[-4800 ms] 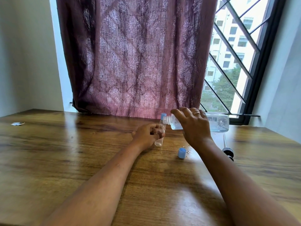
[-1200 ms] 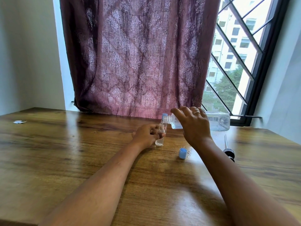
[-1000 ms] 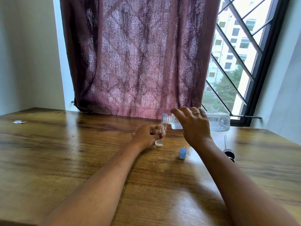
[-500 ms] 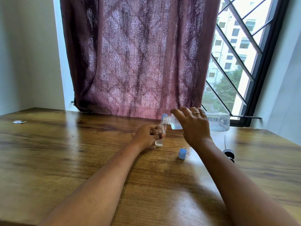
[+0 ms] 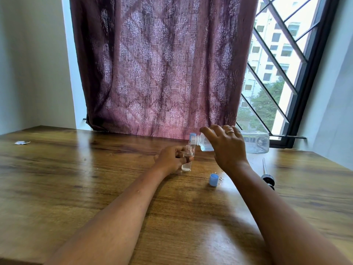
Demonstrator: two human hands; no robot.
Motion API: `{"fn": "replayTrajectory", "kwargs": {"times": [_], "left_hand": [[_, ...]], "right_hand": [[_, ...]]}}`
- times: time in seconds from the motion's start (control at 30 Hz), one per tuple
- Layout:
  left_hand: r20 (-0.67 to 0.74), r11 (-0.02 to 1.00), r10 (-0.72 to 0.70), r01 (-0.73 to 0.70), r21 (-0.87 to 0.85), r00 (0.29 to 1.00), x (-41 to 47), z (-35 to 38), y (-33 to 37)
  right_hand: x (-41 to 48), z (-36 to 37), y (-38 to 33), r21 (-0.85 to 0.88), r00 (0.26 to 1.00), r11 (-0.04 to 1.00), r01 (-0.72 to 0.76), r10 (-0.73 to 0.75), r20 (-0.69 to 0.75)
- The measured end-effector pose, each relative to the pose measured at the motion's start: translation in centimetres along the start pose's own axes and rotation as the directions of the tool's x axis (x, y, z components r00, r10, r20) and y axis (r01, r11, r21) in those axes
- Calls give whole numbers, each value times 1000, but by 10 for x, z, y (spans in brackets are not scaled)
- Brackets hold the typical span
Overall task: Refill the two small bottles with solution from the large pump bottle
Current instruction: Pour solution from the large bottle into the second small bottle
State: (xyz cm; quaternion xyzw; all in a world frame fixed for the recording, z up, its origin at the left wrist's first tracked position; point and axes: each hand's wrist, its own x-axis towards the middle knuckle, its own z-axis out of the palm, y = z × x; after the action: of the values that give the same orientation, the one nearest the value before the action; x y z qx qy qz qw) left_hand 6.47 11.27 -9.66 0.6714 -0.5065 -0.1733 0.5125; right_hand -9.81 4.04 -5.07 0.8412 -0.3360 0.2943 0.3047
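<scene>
My left hand [image 5: 172, 158] grips a small clear bottle [image 5: 186, 165] standing upright on the wooden table [image 5: 76, 184], a little liquid at its bottom. My right hand [image 5: 227, 148] holds the large clear bottle [image 5: 256, 143] tipped on its side, its threaded open neck [image 5: 194, 140] just above the small bottle's mouth. A thin stream runs from the neck into the small bottle. Behind the neck a blue cap [image 5: 193, 134] peeks out, apparently on the second small bottle, whose body is hidden.
A loose blue cap [image 5: 213, 180] lies on the table below my right wrist. The removed pump head with its long tube [image 5: 267, 175] lies to the right. A scrap of paper [image 5: 22, 142] sits far left. A curtain [image 5: 162, 64] and barred window stand behind.
Almost nothing has moved over the last second; both hands hold the same pose. The liquid level in the small bottle is slightly higher than several seconds ago.
</scene>
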Motion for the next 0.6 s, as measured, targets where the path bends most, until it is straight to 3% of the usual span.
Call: {"fn": "replayTrajectory", "kwargs": {"times": [0.6], "left_hand": [[-9, 1000, -17, 17, 16, 1000, -1, 1, 1]], "right_hand": [[-1, -1, -1, 5, 1000, 1000, 10, -10, 1]]}}
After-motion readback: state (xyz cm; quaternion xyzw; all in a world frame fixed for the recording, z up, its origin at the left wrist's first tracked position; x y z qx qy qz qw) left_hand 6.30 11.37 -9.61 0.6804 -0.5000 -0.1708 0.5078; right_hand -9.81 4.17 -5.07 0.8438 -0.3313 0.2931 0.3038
